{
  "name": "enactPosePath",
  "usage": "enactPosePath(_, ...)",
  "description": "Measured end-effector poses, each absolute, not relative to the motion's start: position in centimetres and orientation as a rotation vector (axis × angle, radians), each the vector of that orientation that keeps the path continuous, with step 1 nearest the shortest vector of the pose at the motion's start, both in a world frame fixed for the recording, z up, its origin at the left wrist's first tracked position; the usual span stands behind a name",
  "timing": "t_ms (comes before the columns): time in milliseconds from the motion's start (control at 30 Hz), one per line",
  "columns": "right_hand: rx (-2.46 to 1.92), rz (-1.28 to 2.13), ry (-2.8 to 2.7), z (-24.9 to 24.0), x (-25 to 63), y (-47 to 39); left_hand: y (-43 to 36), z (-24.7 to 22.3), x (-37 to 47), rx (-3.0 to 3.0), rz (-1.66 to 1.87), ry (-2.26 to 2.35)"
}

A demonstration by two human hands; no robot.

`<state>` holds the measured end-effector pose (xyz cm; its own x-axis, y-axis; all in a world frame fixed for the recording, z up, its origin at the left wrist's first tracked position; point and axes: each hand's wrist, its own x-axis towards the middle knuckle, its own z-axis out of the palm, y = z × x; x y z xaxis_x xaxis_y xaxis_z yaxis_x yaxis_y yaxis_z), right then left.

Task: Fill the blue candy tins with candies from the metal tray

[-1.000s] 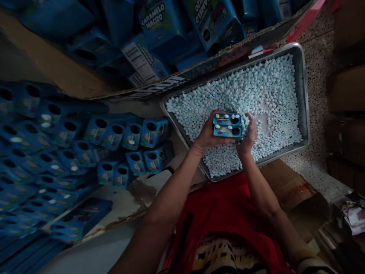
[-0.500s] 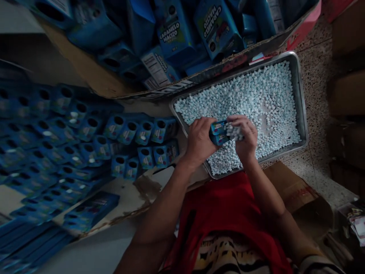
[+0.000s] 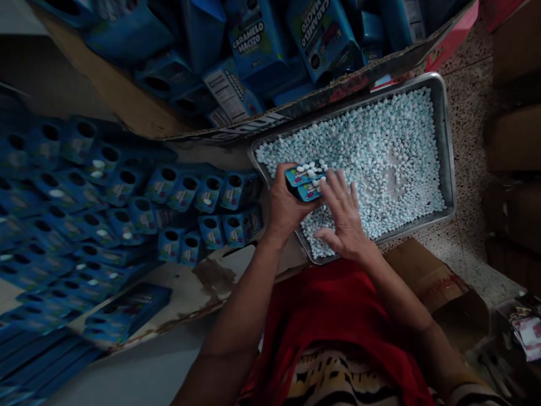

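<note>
Two small blue boxes (image 3: 307, 192) are side by side in my left hand (image 3: 284, 204), whose fingers wrap round them over the left part of the tray. White and pale blue candies (image 3: 311, 168) lie on top of the boxes. My right hand (image 3: 343, 217) is spread, its fingertips beside the boxes' right end, with nothing seen in its grip. Below both hands, a metal tray (image 3: 448, 141) holds a wide layer of pale candies (image 3: 380, 129), thinner in one patch right of centre.
Many blue boxes with round holes (image 3: 160, 183) stand in rows at the left. A large cardboard box (image 3: 169, 132) full of blue boxes (image 3: 253, 39) borders the tray at the top. An open carton (image 3: 418, 276) sits at the lower right.
The left hand has moved left and slightly up with the boxes. The right hand, earlier curled round candies, has opened and lowered. Candies now lie on the box tops.
</note>
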<state>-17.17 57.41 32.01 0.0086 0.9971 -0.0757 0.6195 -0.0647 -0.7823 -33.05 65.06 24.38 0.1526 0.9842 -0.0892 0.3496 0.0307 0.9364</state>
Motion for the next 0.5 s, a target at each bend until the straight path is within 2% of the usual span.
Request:
enactPosePath(100,-1.768,0.770,-1.336,31.9,-13.5,59.1,65.2,24.3,-34.2,1.489,0.935,1.150)
enactPosePath(233,-1.916,0.663,-1.321,28.1,-9.3,66.2,64.2,24.7,-35.7,1.532,0.937,0.942)
enactPosePath(367,-1.964,0.680,-1.356,24.1,-10.3,69.9,62.5,24.4,-36.3,1.641,0.874,1.114)
enactPosePath(500,-1.906,0.865,-1.197,23.5,-12.4,66.8,61.4,24.2,-36.9,1.633,0.926,1.190)
